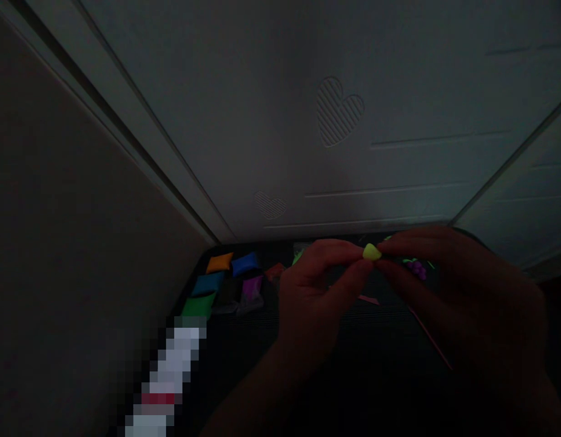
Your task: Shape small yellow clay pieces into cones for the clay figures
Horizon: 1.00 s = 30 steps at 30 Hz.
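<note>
Above the dark table, a small yellow lump of modelling clay [372, 252] with a rounded, slightly tapered shape is pinched between both hands. My left hand [314, 285] grips its left side with thumb and forefinger. From the right, the fingertips of my right hand [462, 291] close on the same lump. Behind the right fingers lies a cluster of small purple balls [416, 270], partly hidden, with bits of green beside it. A flat pink strip [369, 300] rests on the table below the hands.
Soft packets of clay lie at the left: orange [219, 263], blue [245, 264], teal [208, 283], green [198, 305] and purple [251, 290]. A thin pink stick [432, 340] lies under my right hand. White panels with a heart relief [339, 112] rise behind the table [244, 364].
</note>
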Available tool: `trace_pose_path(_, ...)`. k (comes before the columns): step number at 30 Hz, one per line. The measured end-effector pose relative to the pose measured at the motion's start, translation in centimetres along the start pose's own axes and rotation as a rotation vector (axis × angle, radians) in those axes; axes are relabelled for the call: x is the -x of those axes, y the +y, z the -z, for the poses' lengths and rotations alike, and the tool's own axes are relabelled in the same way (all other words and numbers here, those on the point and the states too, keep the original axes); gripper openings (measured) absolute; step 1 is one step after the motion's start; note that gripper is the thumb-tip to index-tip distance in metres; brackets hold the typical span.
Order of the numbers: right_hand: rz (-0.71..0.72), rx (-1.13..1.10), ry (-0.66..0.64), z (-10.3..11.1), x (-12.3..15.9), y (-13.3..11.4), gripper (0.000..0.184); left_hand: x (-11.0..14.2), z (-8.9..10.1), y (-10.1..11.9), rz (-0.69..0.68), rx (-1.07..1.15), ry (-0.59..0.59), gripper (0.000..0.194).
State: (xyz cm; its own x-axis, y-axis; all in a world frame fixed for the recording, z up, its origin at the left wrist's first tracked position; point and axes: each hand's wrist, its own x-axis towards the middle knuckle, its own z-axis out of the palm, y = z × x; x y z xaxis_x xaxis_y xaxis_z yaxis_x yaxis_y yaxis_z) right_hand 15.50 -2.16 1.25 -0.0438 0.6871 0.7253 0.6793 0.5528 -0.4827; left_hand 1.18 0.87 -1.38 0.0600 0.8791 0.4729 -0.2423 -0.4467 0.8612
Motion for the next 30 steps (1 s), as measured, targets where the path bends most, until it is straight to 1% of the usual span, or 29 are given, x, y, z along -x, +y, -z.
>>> trace_pose_path(3,-0.005,0.013,-0.013,0.04,-0.04,0.06,0.017,-0.03,0.04,0.06,-0.025,-0.042,0.010,0.011)
trace_pose_path(8,-0.005,0.006,-0.017,0.11,-0.12,0.20,0.012,-0.15,0.17,0.35,-0.057,-0.128,-0.013,0.011)
trace_pose_path(10,-0.004,0.016,-0.019,0.15,-0.12,0.22,0.013,-0.21,0.23,0.42,-0.064,-0.152,-0.017,0.010)
trace_pose_path(13,-0.005,0.033,-0.003,0.22,-0.08,0.23,0.016,-0.27,0.30,0.40,-0.069,-0.162,-0.017,0.009)
trace_pose_path(23,-0.005,0.074,-0.007,0.12,-0.10,0.43,0.011,-0.31,0.13,0.43,-0.049,-0.161,-0.012,0.007)
trace_pose_path(25,-0.006,0.029,-0.002,0.20,-0.16,0.40,0.011,-0.31,0.11,0.35,-0.046,-0.141,-0.001,0.006)
trace_pose_path(27,-0.033,-0.066,-0.021,0.36,-0.23,0.37,0.013,-0.32,0.17,0.23,-0.027,-0.094,-0.007,0.006)
trace_pose_path(30,-0.141,-0.271,-0.067,0.56,-0.30,0.42,0.019,-0.37,0.36,0.08,0.040,0.019,-0.066,0.006)
